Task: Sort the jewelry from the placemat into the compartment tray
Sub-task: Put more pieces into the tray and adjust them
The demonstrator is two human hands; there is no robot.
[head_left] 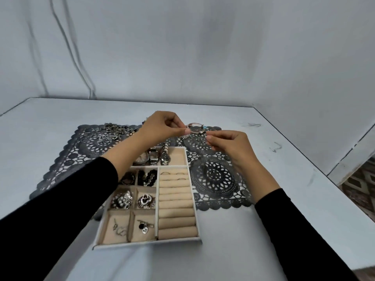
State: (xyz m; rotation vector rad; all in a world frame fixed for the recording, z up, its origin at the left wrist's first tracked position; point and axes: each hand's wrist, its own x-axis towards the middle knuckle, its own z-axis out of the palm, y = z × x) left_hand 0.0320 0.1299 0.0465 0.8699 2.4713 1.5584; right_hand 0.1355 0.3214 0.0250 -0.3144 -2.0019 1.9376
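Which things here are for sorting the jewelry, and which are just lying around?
For the job:
left hand and right hand, both pinching a bracelet
jewelry pile
placemat
compartment tray, watches already inside

Just lying about:
table
cables on the wall
patterned floor

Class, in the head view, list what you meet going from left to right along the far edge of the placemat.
In order: heap of silver jewelry → left hand → bracelet → right hand.
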